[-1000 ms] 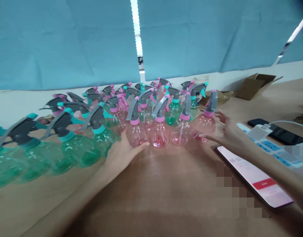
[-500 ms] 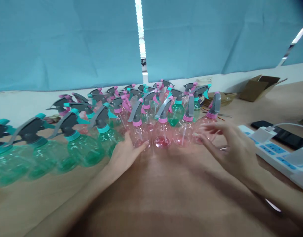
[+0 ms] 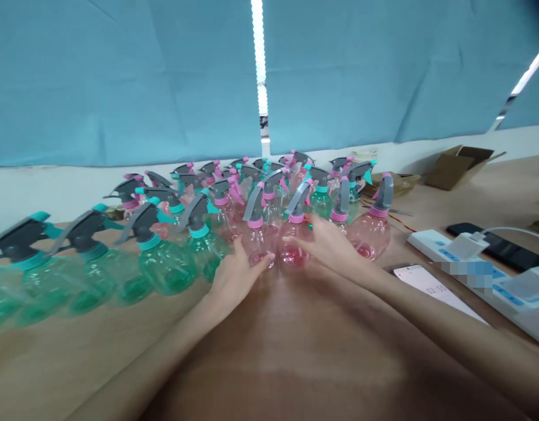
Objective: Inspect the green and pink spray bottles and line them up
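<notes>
A front row of clear pink spray bottles with grey trigger heads stands upright on the table. My left hand (image 3: 240, 269) is closed round the lower left side of one pink spray bottle (image 3: 257, 240), its thumb across the front. Just to the right, my right hand (image 3: 328, 240) grips another pink spray bottle (image 3: 291, 248), thumb on the front and fingers at its right side. A third pink bottle (image 3: 338, 225) is partly hidden behind the right hand. At the row's right end stands a pink bottle (image 3: 369, 234), apart from both hands.
Green spray bottles (image 3: 168, 266) line the left side, with several mixed bottles behind. On the right lie a lit phone (image 3: 433, 289), a white power strip (image 3: 427, 242) with chargers, and a dark phone (image 3: 519, 245). An open cardboard box (image 3: 453, 169) sits farther back.
My right hand has moved left from beside the rightmost pink bottle and taken hold of the second one. My left hand stays at its bottle. The lit phone now shows.
</notes>
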Motion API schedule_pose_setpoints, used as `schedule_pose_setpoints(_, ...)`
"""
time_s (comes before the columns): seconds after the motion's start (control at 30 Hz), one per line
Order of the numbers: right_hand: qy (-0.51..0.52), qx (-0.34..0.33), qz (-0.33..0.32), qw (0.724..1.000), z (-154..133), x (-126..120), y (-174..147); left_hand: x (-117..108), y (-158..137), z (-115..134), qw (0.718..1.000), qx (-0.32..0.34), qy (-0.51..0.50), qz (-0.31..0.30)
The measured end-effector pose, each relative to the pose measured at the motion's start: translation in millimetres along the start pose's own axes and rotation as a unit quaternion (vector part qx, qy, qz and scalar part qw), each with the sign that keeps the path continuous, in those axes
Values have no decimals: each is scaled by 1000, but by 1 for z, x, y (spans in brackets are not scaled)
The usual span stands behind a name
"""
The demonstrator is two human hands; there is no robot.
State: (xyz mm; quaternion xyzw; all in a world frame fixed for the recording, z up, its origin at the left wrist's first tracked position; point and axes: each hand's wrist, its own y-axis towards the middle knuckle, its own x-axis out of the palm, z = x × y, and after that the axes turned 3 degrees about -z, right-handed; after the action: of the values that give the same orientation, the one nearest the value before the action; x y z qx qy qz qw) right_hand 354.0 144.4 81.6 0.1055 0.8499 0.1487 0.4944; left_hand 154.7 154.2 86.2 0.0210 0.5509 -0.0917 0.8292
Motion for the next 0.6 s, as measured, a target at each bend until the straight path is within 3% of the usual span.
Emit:
schedule_pose_setpoints(0.33,4,-14,-45,999,3,-6,2,-3,-3,-2,1000,11,-6,-1)
schedule_pose_setpoints(0.6,29,-3,-30,999,2,-7,-7,-5,-5,-2,1000,15,-14,-14)
